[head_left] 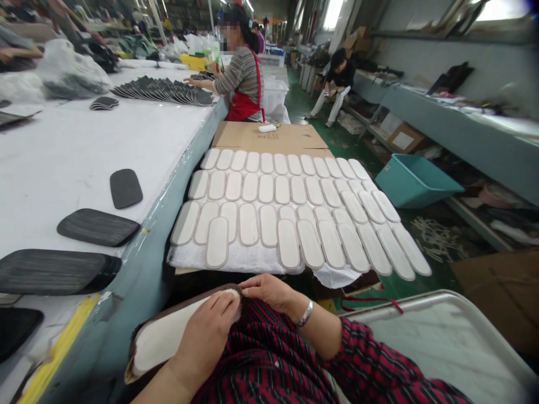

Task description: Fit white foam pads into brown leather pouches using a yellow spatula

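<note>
An oblong white panel with a dark brown border [162, 339] lies slanted across my lap. My left hand [208, 331] is closed over its upper end, the curled fingers pressing on the white face. At that same end, my right hand [269, 293] pinches the dark edge between thumb and fingers; a silver bracelet is on the wrist. The border looks gathered around the tip. Beyond my hands, rows of rounded white pieces with grey-brown rims [248, 224] lie on a white-covered surface, some overlapping.
On the white table [147, 134] at left lie stacks of dark oblong pieces [99, 227]. Cardboard [290, 137] lies behind the rows. A teal bin [416, 179] stands at right, near a metal-rimmed tray [446, 331]. A person in a red apron [248, 84] works at the table; another person sits farther back.
</note>
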`<state>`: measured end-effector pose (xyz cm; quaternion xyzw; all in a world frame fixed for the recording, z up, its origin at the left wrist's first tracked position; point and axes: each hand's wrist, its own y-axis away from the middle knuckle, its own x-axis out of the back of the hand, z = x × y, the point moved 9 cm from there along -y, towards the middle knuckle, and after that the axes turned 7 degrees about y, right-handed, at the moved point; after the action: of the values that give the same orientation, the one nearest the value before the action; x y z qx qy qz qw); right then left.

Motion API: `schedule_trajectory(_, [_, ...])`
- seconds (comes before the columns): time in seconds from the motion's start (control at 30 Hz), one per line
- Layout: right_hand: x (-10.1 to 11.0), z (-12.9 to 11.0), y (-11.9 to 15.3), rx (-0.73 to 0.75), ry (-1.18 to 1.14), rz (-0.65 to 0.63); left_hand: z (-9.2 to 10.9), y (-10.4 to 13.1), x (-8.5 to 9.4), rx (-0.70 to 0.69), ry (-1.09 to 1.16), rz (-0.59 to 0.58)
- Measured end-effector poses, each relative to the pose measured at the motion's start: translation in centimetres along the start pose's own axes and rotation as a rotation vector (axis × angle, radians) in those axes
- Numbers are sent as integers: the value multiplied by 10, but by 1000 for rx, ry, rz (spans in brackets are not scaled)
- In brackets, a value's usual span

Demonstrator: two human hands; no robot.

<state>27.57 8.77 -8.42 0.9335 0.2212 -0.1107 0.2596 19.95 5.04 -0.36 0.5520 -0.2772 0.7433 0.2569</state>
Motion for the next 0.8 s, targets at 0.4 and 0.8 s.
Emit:
schedule_trajectory(0.4, [-11,-8,14,201,239,245,3,21,3,-22,9,157])
schedule_trajectory(0.8, [-8,-14,13,277,639,450,-47,48,47,419,450,457])
